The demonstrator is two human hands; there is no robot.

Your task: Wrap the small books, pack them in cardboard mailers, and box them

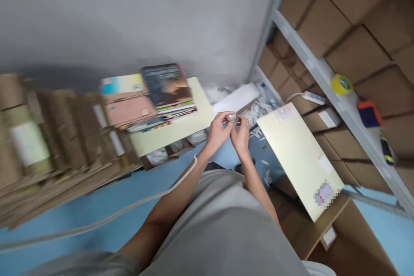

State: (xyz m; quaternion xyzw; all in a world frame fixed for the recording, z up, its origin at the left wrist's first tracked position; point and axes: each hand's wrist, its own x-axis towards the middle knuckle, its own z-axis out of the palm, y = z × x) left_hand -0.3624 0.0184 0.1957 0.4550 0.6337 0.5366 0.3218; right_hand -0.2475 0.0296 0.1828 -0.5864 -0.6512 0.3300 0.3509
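Observation:
Low in front of my body, my left hand (220, 129) and my right hand (240, 134) meet with bent fingers at a small white piece (233, 117). The fingertips of both hands pinch it; its exact kind is too small to make out. A pale yellow board (202, 99) lies just left of the hands, with a stack of books and magazines (168, 86) on it. To the right, another pale yellow board (291, 151) leans at a slant over an open cardboard box (359, 241).
Bundled flat cardboard (74, 129) lines the left side. At right stands a metal shelf (323, 82) with brown boxes, a yellow tape roll (341, 85) and a cutter (386, 149). White scraps (261, 110) lie beyond the hands. A pale cord (129, 213) crosses beside my left arm.

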